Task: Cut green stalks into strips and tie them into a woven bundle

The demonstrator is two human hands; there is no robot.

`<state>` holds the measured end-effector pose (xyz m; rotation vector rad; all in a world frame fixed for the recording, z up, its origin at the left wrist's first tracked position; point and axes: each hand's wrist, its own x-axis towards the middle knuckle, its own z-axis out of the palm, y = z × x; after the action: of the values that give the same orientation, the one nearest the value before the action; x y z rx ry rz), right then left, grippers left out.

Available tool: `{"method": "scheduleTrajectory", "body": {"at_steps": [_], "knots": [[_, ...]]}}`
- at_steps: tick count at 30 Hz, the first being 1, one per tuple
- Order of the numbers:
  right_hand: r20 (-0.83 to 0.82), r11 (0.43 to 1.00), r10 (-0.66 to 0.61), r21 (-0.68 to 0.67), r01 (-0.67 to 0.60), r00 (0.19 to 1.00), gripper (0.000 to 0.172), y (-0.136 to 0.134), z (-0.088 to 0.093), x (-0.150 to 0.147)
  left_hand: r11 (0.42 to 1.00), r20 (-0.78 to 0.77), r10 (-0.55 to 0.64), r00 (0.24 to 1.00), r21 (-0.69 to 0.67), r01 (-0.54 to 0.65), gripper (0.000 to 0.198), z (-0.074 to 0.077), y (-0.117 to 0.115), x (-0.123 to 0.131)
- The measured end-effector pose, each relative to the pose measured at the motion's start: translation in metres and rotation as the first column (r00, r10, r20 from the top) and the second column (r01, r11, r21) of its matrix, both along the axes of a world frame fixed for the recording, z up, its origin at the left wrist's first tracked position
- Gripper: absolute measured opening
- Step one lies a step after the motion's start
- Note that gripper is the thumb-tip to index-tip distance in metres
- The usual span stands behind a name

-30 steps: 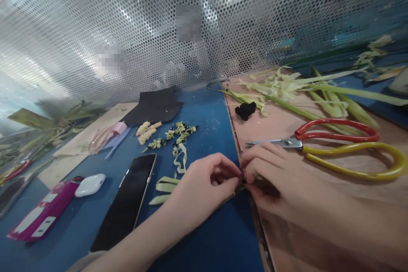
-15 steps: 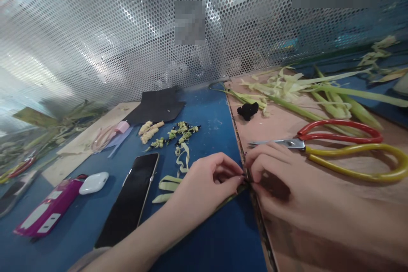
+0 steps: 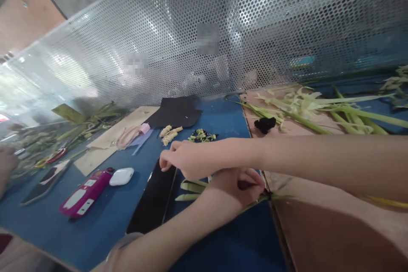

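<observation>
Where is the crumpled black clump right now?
In the head view, the black clump sits right of centre on the pinkish board, just beyond the right forearm and beside pale green stalks.

We cannot make out most of the thin dark-green strip behind the bare left hand. The bare right hand covers part of the flat black phone, so we cannot tell whether they touch; a co-worker's blurred hand is cut off at the left edge.
</observation>
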<state>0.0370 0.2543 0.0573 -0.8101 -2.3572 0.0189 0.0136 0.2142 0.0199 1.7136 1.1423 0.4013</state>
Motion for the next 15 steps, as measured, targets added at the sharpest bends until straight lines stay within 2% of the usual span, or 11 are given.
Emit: {"method": "scheduleTrajectory", "body": {"at_steps": [2, 4, 9, 12, 15], "knots": [[0.247, 0.979, 0.193, -0.117, -0.169, 0.949, 0.050, 0.011, -0.001, -0.015, 0.999, 0.016, 0.025, 1.000, -0.028, -0.025, 0.008, 0.000, 0.000, 0.001], [0.347, 0.957, 0.274, -0.189, -0.220, 0.897, 0.049, 0.019, 0.000, -0.020, 1.000, 0.032, 0.018, 0.999, -0.026, -0.017, 0.008, 0.002, 0.000, -0.001], [0.305, 0.977, 0.196, -0.146, -0.157, 0.932, 0.046, 0.028, 0.011, 0.003, 0.996, 0.118, -0.078, 0.990, 0.059, 0.071, 0.012, 0.006, -0.004, -0.012], [0.231, 0.970, 0.174, -0.207, -0.127, 0.957, 0.044, 0.028, 0.018, 0.028, 0.989, 0.167, -0.096, 0.981, 0.128, 0.075, 0.015, 0.001, -0.005, -0.016], [0.165, 0.977, 0.079, -0.211, -0.043, 0.983, 0.038, 0.017, 0.020, 0.057, 0.985, 0.205, -0.102, 0.973, 0.157, 0.070, 0.015, -0.006, -0.004, -0.016]]}}
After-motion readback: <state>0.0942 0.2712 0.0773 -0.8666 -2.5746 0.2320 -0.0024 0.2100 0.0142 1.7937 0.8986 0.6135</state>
